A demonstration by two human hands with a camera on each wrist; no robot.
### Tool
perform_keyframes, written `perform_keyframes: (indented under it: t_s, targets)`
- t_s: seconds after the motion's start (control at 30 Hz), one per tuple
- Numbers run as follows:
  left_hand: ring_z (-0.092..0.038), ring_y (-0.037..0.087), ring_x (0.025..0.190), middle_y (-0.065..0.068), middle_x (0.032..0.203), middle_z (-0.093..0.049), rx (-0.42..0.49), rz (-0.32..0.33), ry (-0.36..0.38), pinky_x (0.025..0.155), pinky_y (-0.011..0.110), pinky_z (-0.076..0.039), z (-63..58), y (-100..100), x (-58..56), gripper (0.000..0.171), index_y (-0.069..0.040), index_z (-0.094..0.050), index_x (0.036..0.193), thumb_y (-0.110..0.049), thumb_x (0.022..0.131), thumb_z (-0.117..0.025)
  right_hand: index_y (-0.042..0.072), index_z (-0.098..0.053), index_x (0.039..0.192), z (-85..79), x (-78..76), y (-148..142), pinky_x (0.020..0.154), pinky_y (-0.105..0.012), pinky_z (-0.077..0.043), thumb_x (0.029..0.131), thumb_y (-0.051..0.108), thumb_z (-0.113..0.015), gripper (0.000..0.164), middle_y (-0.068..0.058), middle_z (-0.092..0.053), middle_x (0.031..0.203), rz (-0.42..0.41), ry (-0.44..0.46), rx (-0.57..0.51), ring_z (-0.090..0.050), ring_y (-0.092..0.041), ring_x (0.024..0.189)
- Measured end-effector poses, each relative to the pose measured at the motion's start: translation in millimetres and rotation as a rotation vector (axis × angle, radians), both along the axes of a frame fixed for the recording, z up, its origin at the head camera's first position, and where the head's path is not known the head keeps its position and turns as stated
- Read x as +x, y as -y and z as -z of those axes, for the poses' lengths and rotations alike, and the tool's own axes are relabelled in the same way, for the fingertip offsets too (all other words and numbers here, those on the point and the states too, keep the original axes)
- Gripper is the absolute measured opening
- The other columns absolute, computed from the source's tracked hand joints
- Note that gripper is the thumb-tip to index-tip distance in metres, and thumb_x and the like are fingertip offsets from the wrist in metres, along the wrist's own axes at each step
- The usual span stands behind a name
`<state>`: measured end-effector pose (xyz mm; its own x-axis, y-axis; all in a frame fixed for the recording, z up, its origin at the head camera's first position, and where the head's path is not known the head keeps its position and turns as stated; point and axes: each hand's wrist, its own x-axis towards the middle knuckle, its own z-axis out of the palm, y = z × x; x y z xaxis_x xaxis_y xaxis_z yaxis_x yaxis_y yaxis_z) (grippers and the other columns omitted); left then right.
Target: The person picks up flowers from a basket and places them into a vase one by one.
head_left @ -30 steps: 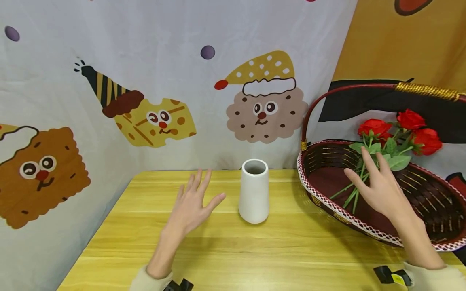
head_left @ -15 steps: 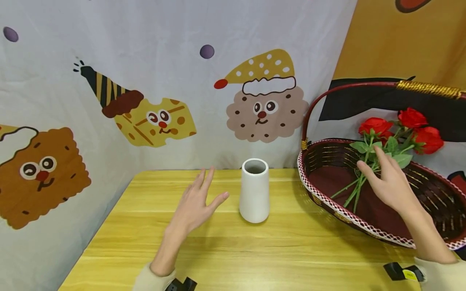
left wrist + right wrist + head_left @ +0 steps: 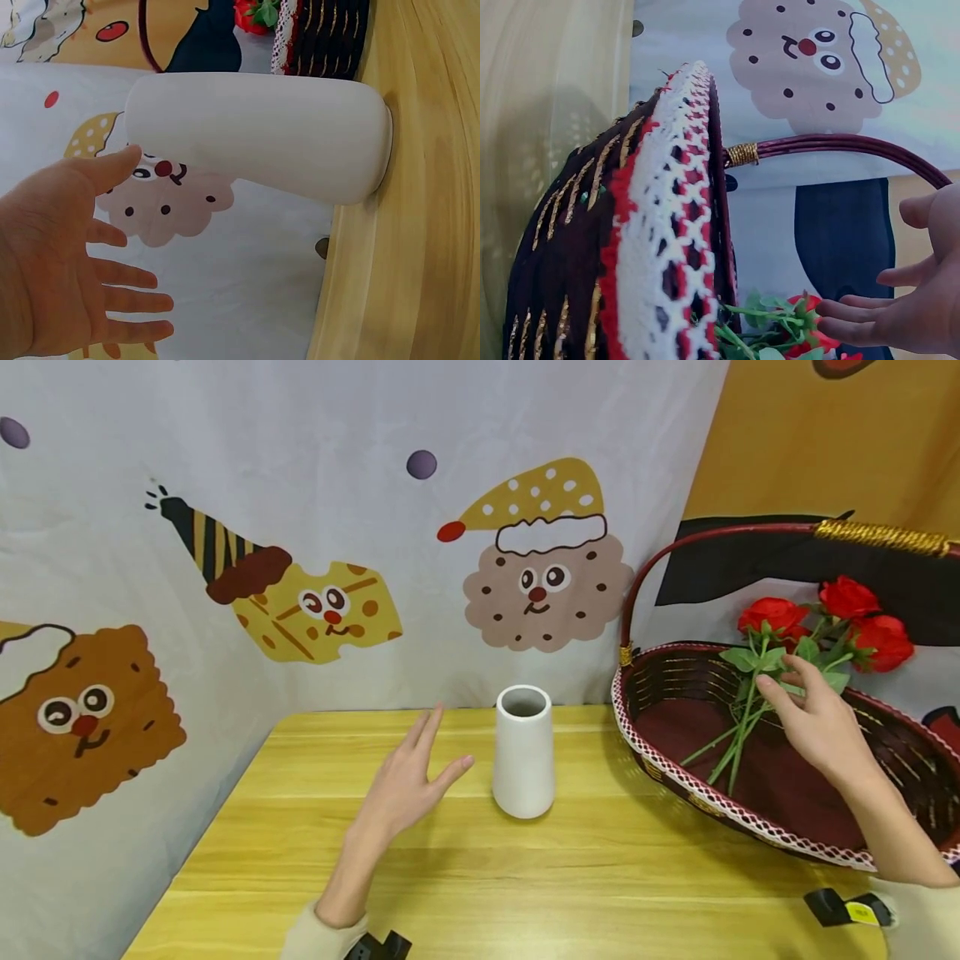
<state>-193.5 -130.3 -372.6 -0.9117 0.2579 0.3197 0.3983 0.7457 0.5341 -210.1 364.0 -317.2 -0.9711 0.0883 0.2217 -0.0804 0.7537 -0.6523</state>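
Note:
A white vase (image 3: 523,764) stands upright on the wooden table. To its left my left hand (image 3: 405,793) hovers, fingers stretched and thumb spread toward the vase, holding nothing. In the left wrist view the thumb tip overlaps the top end of the vase (image 3: 255,135). Several red artificial roses (image 3: 772,618) lie in a dark woven basket (image 3: 675,787), their green stems (image 3: 742,735) pointing toward me. Over the basket, my right hand (image 3: 821,727) is close to the leaves and stems, with fingers lightly bent. In the right wrist view its fingers (image 3: 847,311) are apart and grip nothing.
The basket's tall arched handle (image 3: 750,529), wrapped in gold cord, rises behind the roses. White and red lace trims the rim. Behind the table (image 3: 465,885) hangs a cloth (image 3: 337,485) printed with cartoon biscuits and cheese.
My right hand has moved right and slightly down toward the rose stems, its fingers bending more. The left hand has shifted slightly right. Vase, roses and basket stay in place.

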Motion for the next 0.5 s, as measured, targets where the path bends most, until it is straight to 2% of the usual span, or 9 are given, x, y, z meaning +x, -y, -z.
perform_keyframes:
  t_s: [0.2, 0.27, 0.33, 0.37, 0.43, 0.5]
  targets:
    - [-0.035, 0.038, 0.144, 0.015, 0.163, -0.028, 0.034, 0.015, 0.031, 0.11, 0.06, -0.035, 3.7, -2, -2.8, 0.088, -0.015, -0.021, 0.162, -0.061, 0.096, -0.057, -0.003, -0.009, 0.159, -4.9, -5.3, -4, 0.093, -0.076, -0.031, 0.108, 0.046, -0.036, 0.075, -0.044, -0.029, 0.147, 0.037, 0.036, -0.041, -0.036, -0.066, 0.125]
    - [-0.035, 0.038, 0.144, 0.015, 0.163, -0.027, 0.045, 0.022, 0.044, 0.11, 0.06, -0.034, 4.9, -3, -3.5, 0.089, -0.016, -0.021, 0.162, -0.062, 0.096, -0.058, -0.004, -0.011, 0.158, -5.4, -8.6, -7, 0.091, -0.069, -0.037, 0.107, 0.046, -0.036, 0.076, -0.044, -0.034, 0.144, 0.043, 0.036, -0.043, -0.055, -0.046, 0.117]
    - [-0.034, 0.038, 0.145, 0.016, 0.163, -0.027, 0.056, 0.025, 0.058, 0.11, 0.06, -0.034, 5.6, -5, -3.9, 0.089, -0.016, -0.02, 0.162, -0.062, 0.096, -0.058, -0.006, -0.012, 0.158, -5.7, -12.1, -11, 0.085, -0.052, -0.044, 0.107, 0.046, -0.036, 0.076, -0.045, -0.038, 0.141, 0.042, 0.039, -0.053, -0.064, -0.016, 0.099]
    - [-0.034, 0.038, 0.145, 0.016, 0.163, -0.027, 0.059, 0.025, 0.065, 0.111, 0.06, -0.034, 5.8, -5, -4.2, 0.089, -0.016, -0.02, 0.162, -0.062, 0.096, -0.058, -0.006, -0.012, 0.157, -6.0, -13.6, -12, 0.083, -0.046, -0.045, 0.107, 0.046, -0.036, 0.076, -0.045, -0.039, 0.14, 0.039, 0.043, -0.061, -0.061, -0.002, 0.089]
    - [-0.033, 0.038, 0.145, 0.015, 0.163, -0.026, 0.067, 0.024, 0.083, 0.111, 0.06, -0.033, 5.9, -6, -4.2, 0.09, -0.016, -0.019, 0.162, -0.063, 0.095, -0.058, -0.008, -0.012, 0.157, -6.4, -16.9, -14, 0.075, -0.027, -0.044, 0.107, 0.046, -0.037, 0.077, -0.044, -0.041, 0.139, 0.035, 0.05, -0.084, -0.045, 0.019, 0.077]
    - [-0.033, 0.037, 0.146, 0.014, 0.164, -0.025, 0.076, 0.022, 0.096, 0.111, 0.061, -0.033, 5.7, -7, -4.5, 0.091, -0.017, -0.019, 0.162, -0.064, 0.095, -0.058, -0.01, -0.01, 0.156, -7.1, -19.2, -16, 0.068, -0.016, -0.041, 0.108, 0.044, -0.036, 0.078, -0.046, -0.038, 0.14, 0.027, 0.059, -0.127, -0.046, 0.023, 0.073]
